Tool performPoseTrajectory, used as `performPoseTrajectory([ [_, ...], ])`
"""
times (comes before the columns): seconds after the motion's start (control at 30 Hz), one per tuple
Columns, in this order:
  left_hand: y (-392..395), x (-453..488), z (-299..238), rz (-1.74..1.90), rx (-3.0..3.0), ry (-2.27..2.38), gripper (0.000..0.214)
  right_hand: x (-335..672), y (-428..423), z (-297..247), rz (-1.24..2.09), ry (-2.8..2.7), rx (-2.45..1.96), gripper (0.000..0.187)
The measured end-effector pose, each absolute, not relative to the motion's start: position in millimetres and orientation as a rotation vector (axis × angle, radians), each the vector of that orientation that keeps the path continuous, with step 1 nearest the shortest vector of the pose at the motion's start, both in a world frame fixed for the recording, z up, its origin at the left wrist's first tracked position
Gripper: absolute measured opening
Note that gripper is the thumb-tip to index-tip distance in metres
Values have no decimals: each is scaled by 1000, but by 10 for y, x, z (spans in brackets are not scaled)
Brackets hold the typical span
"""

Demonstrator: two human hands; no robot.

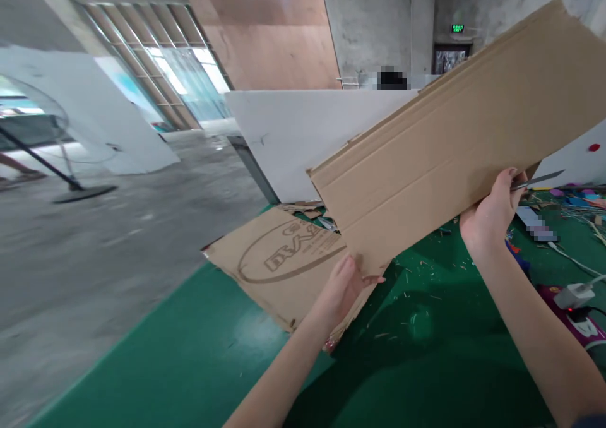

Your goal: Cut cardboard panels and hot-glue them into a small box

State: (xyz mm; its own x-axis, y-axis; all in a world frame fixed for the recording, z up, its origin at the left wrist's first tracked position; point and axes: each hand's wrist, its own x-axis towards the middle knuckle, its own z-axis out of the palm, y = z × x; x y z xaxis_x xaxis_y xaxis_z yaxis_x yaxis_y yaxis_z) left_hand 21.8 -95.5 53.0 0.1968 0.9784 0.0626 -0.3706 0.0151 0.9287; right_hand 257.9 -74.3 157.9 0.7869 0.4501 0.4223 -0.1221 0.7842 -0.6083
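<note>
Head view. Both hands hold a long creased cardboard sheet [454,131] raised and tilted above a green tabletop [189,358]. The left hand [348,283] grips the sheet's lower corner; the right hand [492,210] grips its lower edge farther along and also holds a thin metal blade [540,179] that points away to the right. A second cardboard piece [279,261], printed with an oval logo, lies flat on the tabletop beneath the raised sheet, overhanging the tabletop's edge. Small scraps litter the green surface. At right lie a white power adapter [574,295] with its cable and assorted coloured items. White panels [288,137] lean beyond the tabletop on a concrete floor [95,257].
</note>
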Motion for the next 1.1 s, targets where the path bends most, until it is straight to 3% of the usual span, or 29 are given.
performPoseTrajectory([
  [0.2, -939, 175, 771, 1397, 830, 728, 28, 2649, -723, 1550, 443, -613, -690, 36],
  [0.43, -449, -459, 1079, 1584, 909, 745, 38, 3448, -674, 1732, 348, -389, -704, 24],
  [0.67, -614, -353, 647, 1401, 914, 832, 62, 3972, -588, 1634, 417, -301, -812, 19],
  [0.8, -883, 36, 436, 1181, 954, 851, 73, 4030, -519, 1547, 349, -339, -839, 29],
  [0.93, -1120, 330, 228, 1058, 961, 868, 67, 3997, -530, 1526, 300, -411, -842, 30],
  [1.1, -1035, 279, 7, 1174, 1111, 1017, 52, 3927, -656, 1625, 308, -390, -867, 36],
])
